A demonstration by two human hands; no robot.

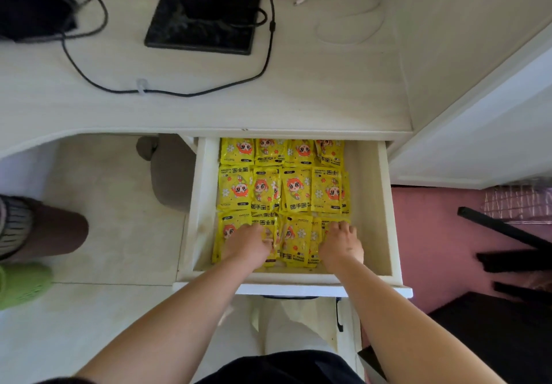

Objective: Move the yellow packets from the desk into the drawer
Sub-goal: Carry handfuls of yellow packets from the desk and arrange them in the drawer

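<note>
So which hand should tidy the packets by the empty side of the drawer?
The right hand, probably. It rests on the near-row packets closest to the bare strip along the drawer's right side. The left hand sits farther over, toward the left wall.

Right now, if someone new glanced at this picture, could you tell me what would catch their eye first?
The bright yellow packets would catch it first: they lie in rows across the open white drawer below the desk edge. Next come the left hand and right hand, both pressed flat on the nearest row. On the desk behind, a black monitor stand with trailing cables stands out.
</note>
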